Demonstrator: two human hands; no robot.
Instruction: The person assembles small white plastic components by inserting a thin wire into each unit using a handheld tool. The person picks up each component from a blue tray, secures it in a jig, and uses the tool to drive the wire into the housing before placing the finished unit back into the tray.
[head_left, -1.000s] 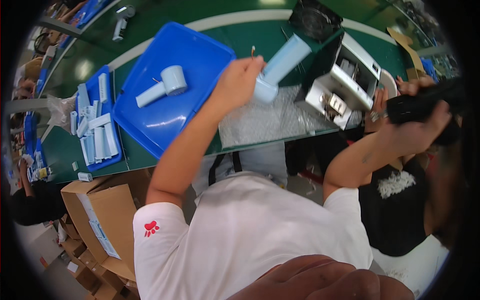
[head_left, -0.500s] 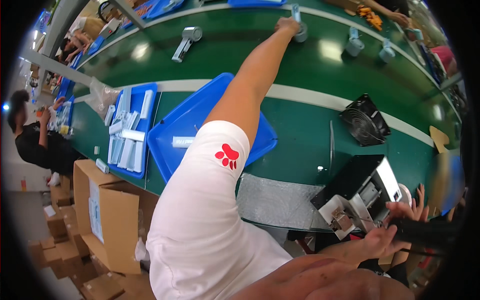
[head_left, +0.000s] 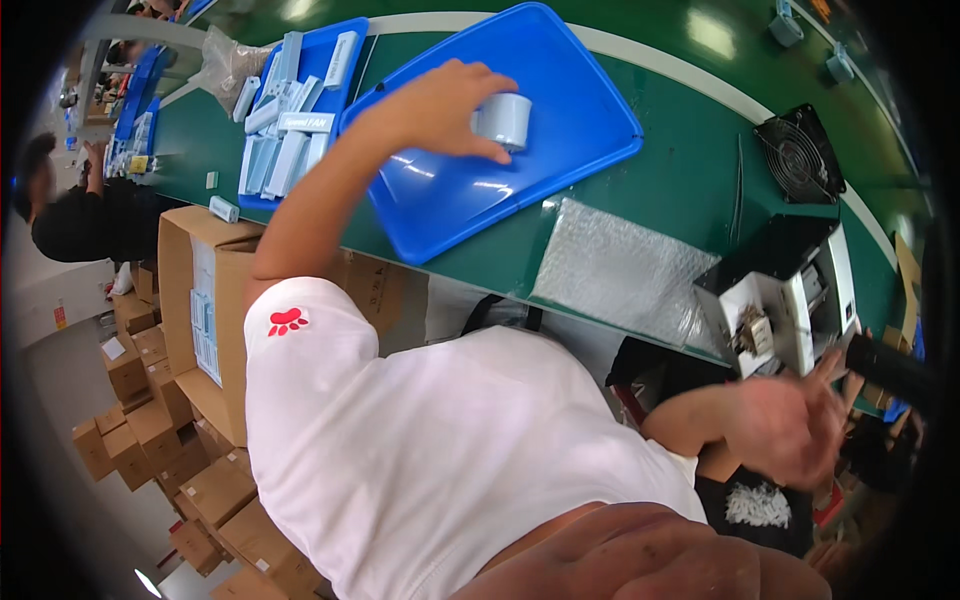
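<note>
My left hand (head_left: 440, 108) is over the blue tray (head_left: 590, 135), its thumb and fingers round a pale blue handheld fan (head_left: 512, 122). The fan's drum-shaped head shows beyond the fingers; my hand hides the rest. At the right, my right hand (head_left: 785, 430) is smeared by motion, so its fingers cannot be made out. It is near a black, blurred bar-like object (head_left: 890, 368) and below a black-and-white machine (head_left: 790, 290) with an open front.
Left of the tray, another blue tray (head_left: 357, 40) holds several pale blue elongated parts. Bubble wrap (head_left: 620, 270) and a black fan (head_left: 800, 155) lie on the green table. An open carton (head_left: 200, 320) and stacked boxes stand lower left. A person (head_left: 95, 220) works at the far left.
My left hand has drawn back from the far belt to the blue tray with the pale blue fan. My right hand has moved. The whole view has shifted.
</note>
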